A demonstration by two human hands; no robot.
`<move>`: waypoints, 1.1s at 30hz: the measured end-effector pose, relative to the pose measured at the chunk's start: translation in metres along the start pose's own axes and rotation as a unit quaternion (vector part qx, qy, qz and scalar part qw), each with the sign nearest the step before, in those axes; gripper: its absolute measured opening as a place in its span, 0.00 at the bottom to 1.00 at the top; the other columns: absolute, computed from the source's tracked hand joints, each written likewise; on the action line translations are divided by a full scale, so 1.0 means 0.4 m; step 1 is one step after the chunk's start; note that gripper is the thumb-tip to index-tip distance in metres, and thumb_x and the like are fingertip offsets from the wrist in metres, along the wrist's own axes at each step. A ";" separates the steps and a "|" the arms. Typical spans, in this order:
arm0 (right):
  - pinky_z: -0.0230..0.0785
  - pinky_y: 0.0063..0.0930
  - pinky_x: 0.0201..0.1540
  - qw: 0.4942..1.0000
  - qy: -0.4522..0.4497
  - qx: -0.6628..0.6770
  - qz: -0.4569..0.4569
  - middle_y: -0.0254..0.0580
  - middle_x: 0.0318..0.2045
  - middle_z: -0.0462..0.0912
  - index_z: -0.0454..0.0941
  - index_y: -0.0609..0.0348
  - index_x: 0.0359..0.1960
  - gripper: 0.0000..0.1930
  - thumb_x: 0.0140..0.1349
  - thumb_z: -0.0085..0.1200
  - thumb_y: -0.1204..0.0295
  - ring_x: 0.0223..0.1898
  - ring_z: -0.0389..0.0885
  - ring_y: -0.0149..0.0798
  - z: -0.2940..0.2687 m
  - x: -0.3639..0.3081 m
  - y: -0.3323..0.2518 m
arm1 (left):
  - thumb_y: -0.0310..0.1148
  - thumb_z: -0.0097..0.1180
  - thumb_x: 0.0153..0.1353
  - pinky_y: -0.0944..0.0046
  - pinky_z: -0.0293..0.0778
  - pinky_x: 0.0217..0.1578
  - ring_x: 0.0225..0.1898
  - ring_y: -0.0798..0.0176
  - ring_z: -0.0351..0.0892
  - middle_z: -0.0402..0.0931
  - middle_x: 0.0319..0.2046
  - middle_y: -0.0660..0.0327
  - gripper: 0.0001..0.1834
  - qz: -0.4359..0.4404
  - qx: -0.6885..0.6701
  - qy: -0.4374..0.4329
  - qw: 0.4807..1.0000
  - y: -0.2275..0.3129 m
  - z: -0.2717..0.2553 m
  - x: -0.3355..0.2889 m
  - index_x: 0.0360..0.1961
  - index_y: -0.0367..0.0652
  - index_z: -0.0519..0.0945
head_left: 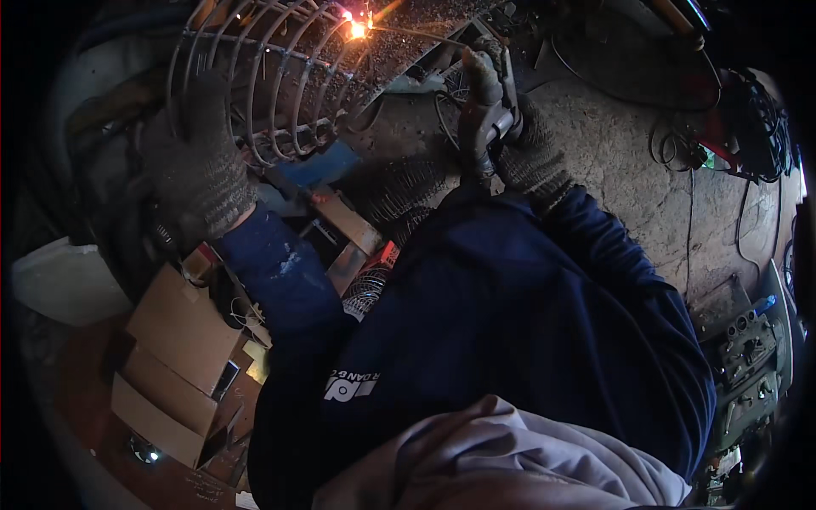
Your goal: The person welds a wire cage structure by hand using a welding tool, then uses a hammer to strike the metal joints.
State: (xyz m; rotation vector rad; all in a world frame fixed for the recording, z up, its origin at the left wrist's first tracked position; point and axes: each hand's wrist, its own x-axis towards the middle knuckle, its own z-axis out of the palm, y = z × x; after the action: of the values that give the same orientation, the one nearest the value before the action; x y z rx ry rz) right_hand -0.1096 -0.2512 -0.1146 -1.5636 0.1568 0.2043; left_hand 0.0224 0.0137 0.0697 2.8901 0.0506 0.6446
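Note:
My right hand [534,157], in a knit work glove, is closed round a welding electrode holder [481,136]. A thin welding rod [416,34] runs left from it to a bright arc [357,30]. The arc burns at a bar of a cage of curved metal rods [276,93], which lies at the upper left. My left hand [200,161], also gloved, is at the cage's left side and appears to grip its rods. Deep shadow hides most of the left fingers.
Dark grit covers a metal surface [391,64] under the cage. Coiled springs [365,289] and an opened cardboard box [183,340] lie left of my body. Cables [690,221] cross the concrete floor at right, near a grey-green machine part [748,365].

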 end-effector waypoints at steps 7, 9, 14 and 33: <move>0.71 0.29 0.49 0.999 -0.008 0.030 -0.024 0.43 0.41 0.78 0.72 0.59 0.50 0.18 0.58 0.57 0.75 0.45 0.78 0.38 0.008 0.005 0.088 | 0.59 0.62 0.52 0.57 0.74 0.35 0.30 0.54 0.82 0.83 0.28 0.54 0.30 -0.031 -0.031 0.030 0.999 -0.011 0.022 0.003 0.34 0.38 0.85; 0.69 0.31 0.51 0.994 -0.018 -0.088 -0.057 0.44 0.44 0.77 0.71 0.59 0.52 0.22 0.54 0.60 0.74 0.47 0.77 0.38 0.000 0.009 0.038 | 0.64 0.63 0.49 0.52 0.72 0.38 0.35 0.49 0.81 0.82 0.32 0.51 0.35 -0.070 -0.024 0.012 0.997 -0.008 0.001 0.001 0.35 0.37 0.83; 0.67 0.32 0.54 0.998 0.003 -0.064 -0.011 0.44 0.47 0.77 0.69 0.59 0.54 0.27 0.50 0.64 0.71 0.50 0.75 0.38 -0.002 -0.004 -0.002 | 0.63 0.63 0.49 0.52 0.72 0.38 0.35 0.49 0.81 0.82 0.34 0.51 0.35 -0.081 0.002 0.005 0.997 -0.006 0.006 -0.002 0.36 0.37 0.83; 0.69 0.30 0.51 0.997 -0.032 0.062 -0.019 0.40 0.46 0.76 0.67 0.56 0.52 0.26 0.51 0.63 0.74 0.49 0.76 0.36 -0.003 -0.001 -0.015 | 0.58 0.60 0.54 0.55 0.73 0.32 0.27 0.53 0.81 0.83 0.27 0.52 0.29 -0.023 0.038 0.021 0.999 0.018 0.002 -0.009 0.33 0.37 0.85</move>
State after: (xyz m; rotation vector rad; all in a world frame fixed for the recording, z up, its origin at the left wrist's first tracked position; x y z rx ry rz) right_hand -0.1086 -0.2526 -0.1086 -1.4340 0.0871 0.2110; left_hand 0.0194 0.0063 0.0689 2.9379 0.1510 0.7088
